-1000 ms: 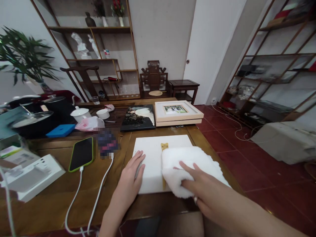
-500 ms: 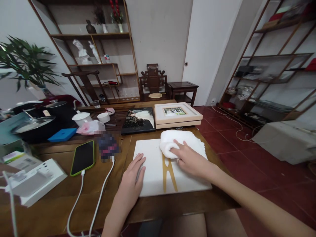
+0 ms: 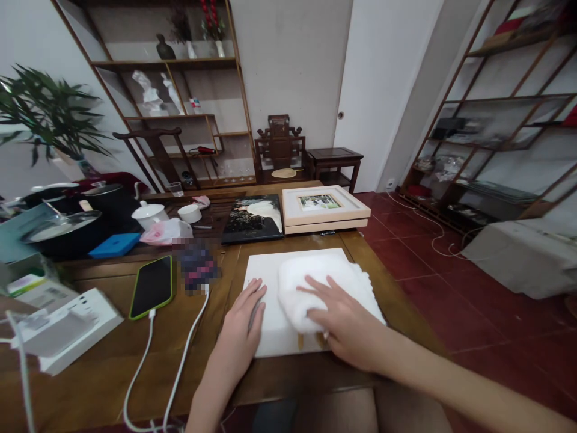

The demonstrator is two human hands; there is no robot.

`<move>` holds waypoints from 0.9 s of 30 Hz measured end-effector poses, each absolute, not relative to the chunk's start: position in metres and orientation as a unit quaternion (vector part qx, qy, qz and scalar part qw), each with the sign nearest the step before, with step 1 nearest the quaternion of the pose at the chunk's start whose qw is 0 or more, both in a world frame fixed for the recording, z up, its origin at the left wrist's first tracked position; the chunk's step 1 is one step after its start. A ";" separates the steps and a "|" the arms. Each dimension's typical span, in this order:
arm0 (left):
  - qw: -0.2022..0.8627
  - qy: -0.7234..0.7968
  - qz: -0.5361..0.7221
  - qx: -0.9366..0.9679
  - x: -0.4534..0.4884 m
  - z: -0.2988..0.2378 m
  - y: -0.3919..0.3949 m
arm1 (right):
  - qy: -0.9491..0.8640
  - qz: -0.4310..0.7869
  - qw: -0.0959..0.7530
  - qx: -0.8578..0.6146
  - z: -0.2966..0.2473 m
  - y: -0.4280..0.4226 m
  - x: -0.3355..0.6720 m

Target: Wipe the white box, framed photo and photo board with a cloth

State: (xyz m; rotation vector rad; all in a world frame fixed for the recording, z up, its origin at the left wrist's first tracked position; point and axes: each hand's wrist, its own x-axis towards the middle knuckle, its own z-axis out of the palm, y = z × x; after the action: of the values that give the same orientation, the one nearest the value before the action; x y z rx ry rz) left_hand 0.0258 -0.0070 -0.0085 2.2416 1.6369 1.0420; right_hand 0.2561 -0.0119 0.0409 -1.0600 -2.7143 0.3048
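Observation:
A folded white towel (image 3: 295, 273) lies bunched on a white board (image 3: 262, 264) in front of me. My right hand (image 3: 349, 319) grips the towel from above, fingers spread over it and thumb curled at its near side. Below the towel's near edge, two gold legs of a flat shape (image 3: 300, 341) on the board show; the rest is covered. My left hand (image 3: 241, 322) holds nothing and rests flat on the board's left edge, fingers stretched out.
Beyond the board lie a dark photo panel (image 3: 252, 219) and stacked pale wooden frames (image 3: 324, 224). To the left are a phone (image 3: 152, 287) on a white cable, a white box (image 3: 81, 334), a blue box (image 3: 115, 245) and dark pots (image 3: 63, 231).
My right hand has drawn the towel toward me, down over most of the gold shape. The left hand has stayed put.

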 end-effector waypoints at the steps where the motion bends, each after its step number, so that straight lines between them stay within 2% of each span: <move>1: 0.087 0.550 0.349 0.754 0.026 -0.008 -0.007 | -0.917 0.094 0.112 -0.372 0.042 0.001 0.255; 7: 0.084 0.553 0.348 0.753 0.025 -0.009 -0.006 | -0.898 0.035 0.114 -0.424 0.040 0.050 0.234; 17: 0.095 0.556 0.369 0.738 0.025 -0.012 -0.006 | -0.938 0.014 0.114 -0.328 0.021 -0.028 0.238; 27: 0.086 0.553 0.349 0.752 0.026 -0.011 -0.003 | -0.949 -0.011 0.121 -0.290 0.018 -0.015 0.246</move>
State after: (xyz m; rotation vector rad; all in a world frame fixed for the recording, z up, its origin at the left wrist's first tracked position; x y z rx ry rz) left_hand 0.0263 -0.0027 -0.0109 2.2409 1.6471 1.0401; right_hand 0.2460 -0.0151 0.0177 -0.8461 -2.7730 -0.0318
